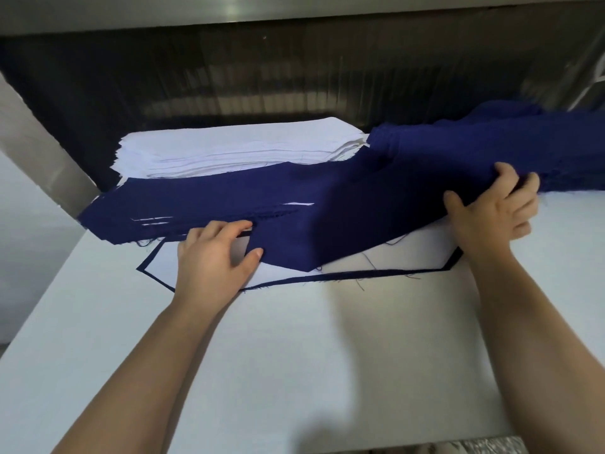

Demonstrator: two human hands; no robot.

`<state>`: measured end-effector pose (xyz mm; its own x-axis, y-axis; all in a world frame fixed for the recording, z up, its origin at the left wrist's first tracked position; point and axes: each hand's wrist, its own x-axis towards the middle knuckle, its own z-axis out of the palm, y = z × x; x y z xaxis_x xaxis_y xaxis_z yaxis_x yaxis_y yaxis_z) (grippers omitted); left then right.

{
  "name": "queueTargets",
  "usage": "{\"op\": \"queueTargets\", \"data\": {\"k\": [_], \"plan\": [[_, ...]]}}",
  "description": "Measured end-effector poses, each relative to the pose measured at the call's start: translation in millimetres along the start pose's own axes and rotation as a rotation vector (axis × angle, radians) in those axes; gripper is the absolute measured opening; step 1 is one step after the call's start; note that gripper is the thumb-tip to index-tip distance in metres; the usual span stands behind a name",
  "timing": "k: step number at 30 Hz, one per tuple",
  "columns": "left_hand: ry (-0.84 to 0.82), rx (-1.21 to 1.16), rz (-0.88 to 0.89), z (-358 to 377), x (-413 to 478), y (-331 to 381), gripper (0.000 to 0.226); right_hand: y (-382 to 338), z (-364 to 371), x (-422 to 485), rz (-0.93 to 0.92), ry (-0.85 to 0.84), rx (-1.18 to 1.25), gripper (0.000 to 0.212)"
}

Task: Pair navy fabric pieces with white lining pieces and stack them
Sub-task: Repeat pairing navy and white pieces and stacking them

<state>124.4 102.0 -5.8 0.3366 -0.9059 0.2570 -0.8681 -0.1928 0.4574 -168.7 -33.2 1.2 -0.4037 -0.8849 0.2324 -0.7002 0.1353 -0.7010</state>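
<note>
1. White worktop (294, 355) fills the near field. Two bare forearms reach in from the bottom edge.
2. Just beyond, a white lining piece (409, 253) lies flat on a navy base piece (360, 275). Only a thin dark rim of the base shows along the near and left edges. Loose threads trail from it.
3. Left hand (212, 257) rests palm down on that lining, fingers loosely spread and only a little bent. Its thumb lies on the edge of a navy fabric piece (343, 224), and its fingertips reach the foot of the navy stack. No clear grasp.
4. The navy fabric piece drapes over the lining, low at the left and raised at the right.
5. Right hand (491, 211) grips the raised end, fingers curled over the bunched fold and thumb pointing left beneath it.
6. Navy stack (163, 204) sits left of centre on the worktop, with slivers of white between some layers.
7. White lining stack (229, 149) stands right behind it, many sheets deep.
8. A rumpled navy heap (491, 142) lies far right, behind the right hand.
9. Farthest back is a dark recess (229, 77) under a pale metal beam, with a slanted metal post (42, 152) at the left.
</note>
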Motion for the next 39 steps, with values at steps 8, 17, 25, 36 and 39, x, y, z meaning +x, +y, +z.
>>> {"op": "queueTargets", "data": {"k": [8, 17, 25, 36, 39], "plan": [[-0.004, 0.109, 0.182, 1.0, -1.5, 0.7, 0.031, 1.7, -1.7, -1.1, 0.08, -0.058, 0.171, 0.067], [0.022, 0.0, 0.205, 1.5, 1.5, 0.4, 0.012, 1.2, -2.4, -2.9, 0.023, -0.033, 0.167, 0.063], [0.098, -0.116, 0.205, 0.5, 1.3, 2.7, 0.011, -0.3, -3.1, -5.2, -0.02, -0.032, 0.292, 0.06], [0.119, -0.345, 0.234, 4.7, 1.1, 0.8, 0.011, -0.3, -2.0, -5.5, -0.01, -0.043, 0.304, 0.061], [0.079, -0.403, 0.186, 5.0, -0.5, 1.9, 0.019, -0.5, -2.1, -6.4, -0.005, -0.038, 0.324, 0.061]]}}
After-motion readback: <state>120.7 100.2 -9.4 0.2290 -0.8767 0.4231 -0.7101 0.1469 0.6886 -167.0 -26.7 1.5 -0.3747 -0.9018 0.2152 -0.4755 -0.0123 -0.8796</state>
